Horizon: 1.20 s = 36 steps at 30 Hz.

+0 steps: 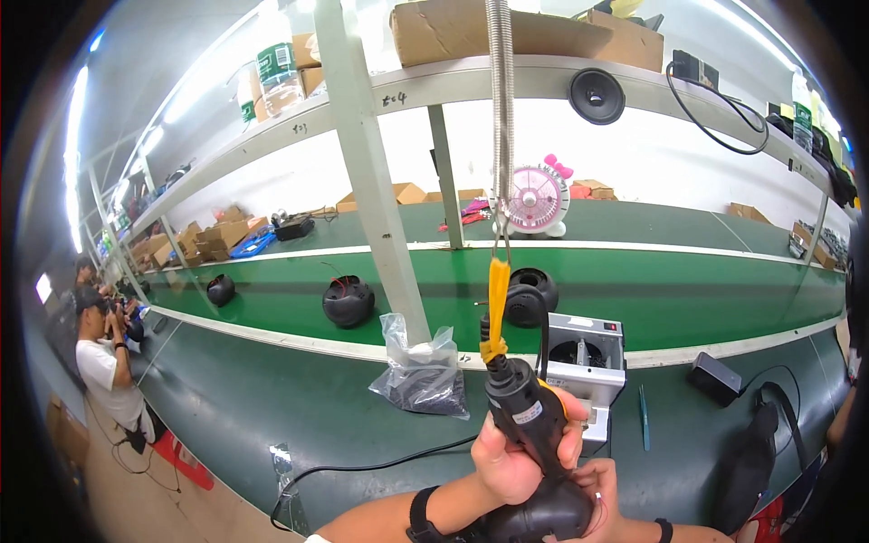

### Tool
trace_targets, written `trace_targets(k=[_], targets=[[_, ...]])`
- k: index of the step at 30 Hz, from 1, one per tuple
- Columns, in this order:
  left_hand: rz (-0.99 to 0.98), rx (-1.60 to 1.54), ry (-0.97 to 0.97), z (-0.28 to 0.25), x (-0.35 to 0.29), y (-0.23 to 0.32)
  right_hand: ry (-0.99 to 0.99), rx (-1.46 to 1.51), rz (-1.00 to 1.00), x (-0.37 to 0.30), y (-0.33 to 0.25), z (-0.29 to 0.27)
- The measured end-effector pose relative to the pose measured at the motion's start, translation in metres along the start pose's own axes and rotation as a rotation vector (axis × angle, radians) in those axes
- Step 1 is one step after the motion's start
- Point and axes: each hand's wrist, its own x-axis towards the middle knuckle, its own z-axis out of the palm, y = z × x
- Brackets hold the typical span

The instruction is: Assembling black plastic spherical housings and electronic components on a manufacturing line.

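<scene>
Here, the left hand (510, 465) holds a corded screwdriver (522, 404).

From where I stand, a dark green bench (326, 398) fills the lower half of the frame. On it, near the middle, sits a clear bag (421, 385) of small dark pieces, with a grey machine (588, 348) to its right. Farther right lie blue tweezers (644, 418) and a black box (715, 378). A brighter green belt (634, 317) crosses mid-frame, carrying round black shells (348, 301). Behind it runs a back table (670, 222), where a pink fan (534, 199) stands right of centre. Along the top, a pale shelf (453, 83) bears cardboard boxes (453, 32) and bottles (278, 72).
</scene>
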Motion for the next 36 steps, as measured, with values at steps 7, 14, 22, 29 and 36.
trace_targets(k=[7,14,22,29,36], targets=[[-0.012,0.071,0.098,0.007,0.001,0.006,0.108,0.073,-0.140,0.004,-0.008,0.005],[0.196,0.178,-0.056,0.021,0.010,0.033,-0.060,-0.058,-0.222,0.016,0.003,-0.001],[0.367,0.327,-0.071,0.035,0.036,0.073,-0.100,0.028,-0.161,0.008,0.003,-0.005],[0.361,1.137,0.320,-0.003,-0.004,0.043,0.045,0.271,0.184,0.005,0.005,-0.008],[-0.199,1.064,0.362,-0.053,-0.091,0.047,0.164,0.493,0.390,0.009,0.006,-0.008]])
